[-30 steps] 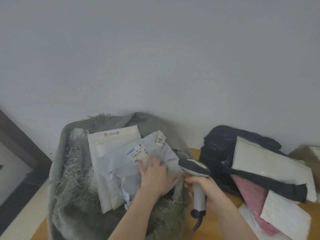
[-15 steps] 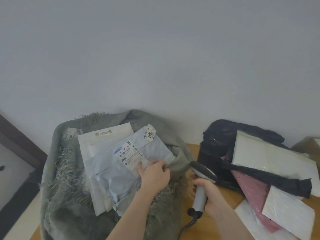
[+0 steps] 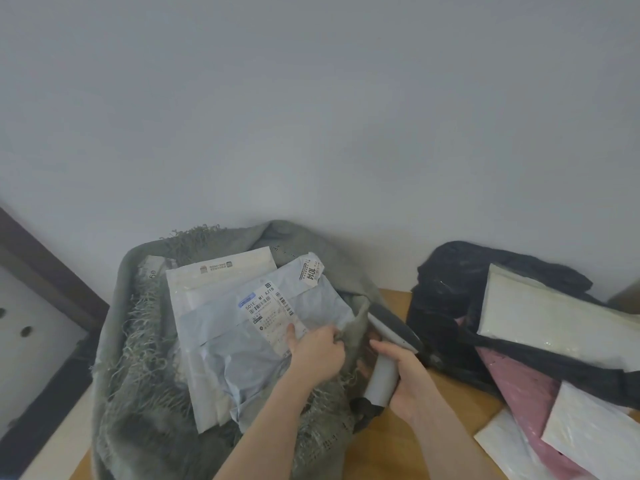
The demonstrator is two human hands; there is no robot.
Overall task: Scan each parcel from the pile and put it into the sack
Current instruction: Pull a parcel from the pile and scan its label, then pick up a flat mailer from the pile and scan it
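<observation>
A frayed grey-green sack (image 3: 138, 341) stands open at the left of the wooden table. Inside it a pale grey parcel (image 3: 242, 348) with a barcode label lies on top of a white parcel (image 3: 211, 275). My left hand (image 3: 318, 351) pinches the grey parcel's right edge, thumb on the label, close against the sack's rim. My right hand (image 3: 408, 379) grips the grey handle of a barcode scanner (image 3: 384, 362); its dark head points at the sack. The pile at the right holds a black parcel (image 3: 446, 292), white parcels (image 3: 540, 317) and a pink parcel (image 3: 519, 393).
The wooden table (image 3: 401, 445) runs along a plain white wall. A dark door frame (image 3: 41, 271) and pale floor lie to the left of the sack. The scanner's black cable hangs below its handle.
My left hand slid from the middle of the grey parcel to its right edge, and the parcel sank a little into the sack. The scanner tilted so its head leans toward the sack.
</observation>
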